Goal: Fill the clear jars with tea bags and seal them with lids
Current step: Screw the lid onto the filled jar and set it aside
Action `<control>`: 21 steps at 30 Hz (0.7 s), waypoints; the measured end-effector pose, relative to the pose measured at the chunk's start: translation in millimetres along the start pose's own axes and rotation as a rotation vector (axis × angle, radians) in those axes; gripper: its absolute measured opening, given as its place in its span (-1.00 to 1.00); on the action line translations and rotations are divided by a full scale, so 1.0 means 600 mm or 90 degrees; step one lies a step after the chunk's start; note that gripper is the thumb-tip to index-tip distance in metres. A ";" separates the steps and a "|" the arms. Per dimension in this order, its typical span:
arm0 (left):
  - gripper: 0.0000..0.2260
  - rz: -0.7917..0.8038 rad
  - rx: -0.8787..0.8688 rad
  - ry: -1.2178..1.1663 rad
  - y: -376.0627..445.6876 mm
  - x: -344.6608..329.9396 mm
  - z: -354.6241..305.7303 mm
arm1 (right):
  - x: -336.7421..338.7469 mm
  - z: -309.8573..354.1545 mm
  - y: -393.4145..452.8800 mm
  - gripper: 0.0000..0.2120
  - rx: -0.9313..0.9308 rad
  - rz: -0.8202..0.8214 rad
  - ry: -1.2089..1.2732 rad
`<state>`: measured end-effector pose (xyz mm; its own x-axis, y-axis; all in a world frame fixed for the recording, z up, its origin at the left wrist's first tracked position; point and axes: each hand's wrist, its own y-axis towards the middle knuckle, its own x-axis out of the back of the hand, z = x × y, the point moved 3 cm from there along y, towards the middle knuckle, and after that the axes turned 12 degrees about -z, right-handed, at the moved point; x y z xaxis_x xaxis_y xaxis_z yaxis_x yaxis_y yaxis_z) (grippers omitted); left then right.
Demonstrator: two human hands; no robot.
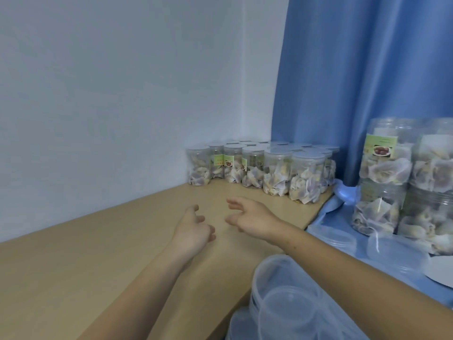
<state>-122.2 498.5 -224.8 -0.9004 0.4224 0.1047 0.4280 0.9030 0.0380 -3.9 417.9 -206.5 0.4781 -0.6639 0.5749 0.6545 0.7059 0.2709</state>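
A tan table (73,266) sits in a corner by a white wall (110,82) and a blue curtain (355,69).

We see many filled jars (306,177) of tea bags with lids on, standing close together at the far end of the table. More filled jars (384,177) are stacked at the right on a blue cloth (326,217). Clear lids (286,298) lie piled near us. Our left hand (193,229) and right hand (252,217) float over the table, fingers (232,204) loose and curled, holding nothing, near each other but apart.
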 end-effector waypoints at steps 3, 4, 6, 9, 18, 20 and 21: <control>-0.47 0.038 -0.012 -0.038 -0.037 -0.035 -0.031 | 0.029 0.007 -0.021 -0.54 0.004 -0.043 0.042; -0.50 0.047 -0.022 -0.051 -0.052 -0.047 -0.045 | 0.041 0.011 -0.030 -0.57 0.005 -0.059 0.054; -0.55 0.057 -0.053 -0.066 -0.081 -0.068 -0.071 | 0.068 0.020 -0.053 -0.64 0.016 -0.098 0.072; -0.69 0.059 -0.106 -0.076 -0.130 -0.102 -0.106 | 0.120 0.028 -0.092 -0.76 0.041 -0.152 0.088; -0.73 0.190 -0.146 -0.175 -0.337 -0.265 -0.205 | 0.378 -0.013 -0.247 -0.76 0.039 -0.322 0.068; -0.73 0.237 -0.151 -0.178 -0.392 -0.313 -0.224 | 0.441 -0.035 -0.287 -0.76 0.034 -0.348 0.069; -0.72 0.257 -0.156 -0.181 -0.418 -0.338 -0.233 | 0.472 -0.047 -0.308 -0.78 0.029 -0.369 0.085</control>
<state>-36.2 175.4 -116.6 -0.6321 0.7666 -0.1128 0.7186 0.6344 0.2849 27.3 92.6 -115.4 0.1216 -0.9674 0.2224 0.8060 0.2270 0.5466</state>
